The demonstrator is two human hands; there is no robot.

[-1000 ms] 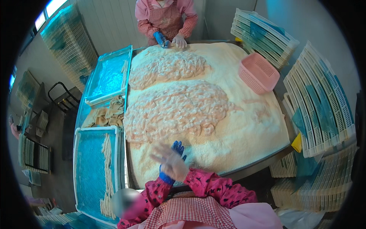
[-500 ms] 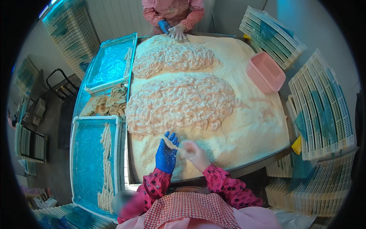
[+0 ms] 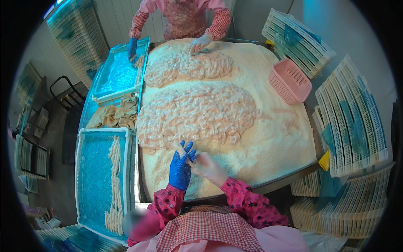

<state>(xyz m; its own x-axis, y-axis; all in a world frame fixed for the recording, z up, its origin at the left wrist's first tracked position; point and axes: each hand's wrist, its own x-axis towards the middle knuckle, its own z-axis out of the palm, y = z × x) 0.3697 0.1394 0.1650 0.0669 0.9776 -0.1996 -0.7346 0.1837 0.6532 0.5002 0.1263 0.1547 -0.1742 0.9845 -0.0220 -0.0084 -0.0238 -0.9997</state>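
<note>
My left hand, in a blue crumb-dusted glove, holds a pale crumb-coated meat strip that sticks up by its fingers. Close against it, my right hand wears a whitish see-through glove. Its fingers are bent together beside the left fingertips; blur hides what they hold, if anything. Both hands are over the near edge of a broad bed of pale crumbs. Just beyond them lies a large heap of wet pink meat strips. Left of my hands, a white-rimmed tray with blue lining carries a row of coated strips.
Across the table a co-worker has one hand at a far blue-lined tray and one at a smaller meat heap. Between the trays lies a tan cloth. A pink basket and stacked white trays are to the right.
The strip in my left hand now points upward instead of across toward my right hand. The co-worker's hands have parted, the blue-gloved one moving to the far tray, the other onto the meat.
</note>
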